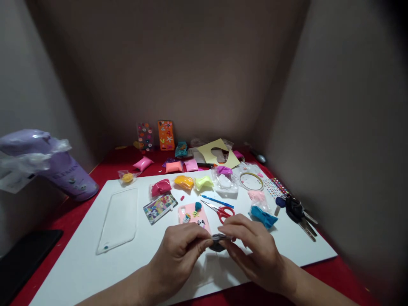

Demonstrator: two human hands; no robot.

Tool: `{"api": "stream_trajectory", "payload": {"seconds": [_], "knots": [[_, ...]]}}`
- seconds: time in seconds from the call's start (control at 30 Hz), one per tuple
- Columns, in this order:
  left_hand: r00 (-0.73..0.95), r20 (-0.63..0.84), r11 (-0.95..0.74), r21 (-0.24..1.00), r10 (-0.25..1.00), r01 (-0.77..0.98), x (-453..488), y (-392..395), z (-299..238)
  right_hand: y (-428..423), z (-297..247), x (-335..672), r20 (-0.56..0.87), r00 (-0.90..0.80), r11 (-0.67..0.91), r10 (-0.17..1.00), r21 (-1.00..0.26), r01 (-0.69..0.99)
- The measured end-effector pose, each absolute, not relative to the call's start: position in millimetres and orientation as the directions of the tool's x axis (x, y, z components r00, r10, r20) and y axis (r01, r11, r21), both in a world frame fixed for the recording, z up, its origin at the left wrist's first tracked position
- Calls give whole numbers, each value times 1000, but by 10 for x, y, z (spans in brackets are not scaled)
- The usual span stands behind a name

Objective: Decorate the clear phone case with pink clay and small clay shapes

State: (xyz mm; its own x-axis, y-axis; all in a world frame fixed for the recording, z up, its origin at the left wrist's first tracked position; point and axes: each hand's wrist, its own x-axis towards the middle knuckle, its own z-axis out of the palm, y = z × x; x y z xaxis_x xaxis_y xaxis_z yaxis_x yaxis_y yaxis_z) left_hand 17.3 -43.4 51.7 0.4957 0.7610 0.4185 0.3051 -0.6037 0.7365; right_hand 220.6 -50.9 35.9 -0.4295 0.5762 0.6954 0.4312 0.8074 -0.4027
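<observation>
Between my two hands, above the near part of the white board (127,272), is a small packet of black clay (218,245) in clear wrapping. My left hand (181,253) pinches its left side with thumb and forefinger. My right hand (255,250) grips the right side, its fingers bent over the top edge. Just beyond the hands lies a pink phone case (194,212) with small clay figures on it, partly covered by my left hand. Red-handled scissors (225,212) and a blue pen-like tool (218,201) lie behind my right hand.
Clay packets in red (161,187), orange (184,182), yellow (204,183) and blue (264,216) lie around the board. A clear tablet case (119,221) is at left, keys (301,214) and a tape ring (251,181) at right. A purple bottle (72,174) stands far left.
</observation>
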Motion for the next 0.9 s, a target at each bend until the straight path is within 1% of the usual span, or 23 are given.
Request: {"api": "stream_trajectory", "payload": {"seconds": [0.17, 0.27, 0.37, 0.43, 0.5, 0.53, 0.6, 0.67, 0.7, 0.8, 0.9], "knots": [[530, 438, -649, 691, 726, 317, 174, -452, 506, -536, 377, 2180, 693, -492, 840, 527, -335, 427], [518, 462, -664, 676, 720, 321, 174, -460, 486, -549, 374, 2194, 694, -522, 855, 496, -286, 432], [441, 503, -652, 693, 743, 309, 172, -452, 471, -516, 364, 2251, 712, -526, 866, 465, -243, 436], [378, 509, -622, 724, 774, 298, 170, -439, 476, -453, 359, 2322, 754, -465, 839, 465, -206, 504], [342, 477, -573, 768, 810, 286, 170, -422, 494, -352, 357, 2424, 810, -361, 751, 463, -142, 645], [335, 450, -544, 791, 828, 280, 172, -414, 504, -288, 355, 2487, 843, -307, 676, 441, -86, 732], [325, 387, -475, 841, 863, 259, 175, -397, 519, -142, 344, 2629, 863, -256, 446, 436, 40, 894], [310, 316, -390, 895, 897, 215, 179, -378, 521, 10, 317, 2773, 850, -217, 156, 480, 161, 975], [294, 277, -340, 921, 915, 188, 180, -368, 517, 80, 297, 2838, 838, -206, 114, 506, 172, 979], [216, 134, -159, 982, 967, 105, 183, -335, 499, 223, 237, 2966, 791, -192, 71, 580, 186, 980], [186, 6, -10, 1000, 983, 21, 187, -311, 499, 230, 235, 2959, 738, -183, 59, 649, 191, 980]]}}
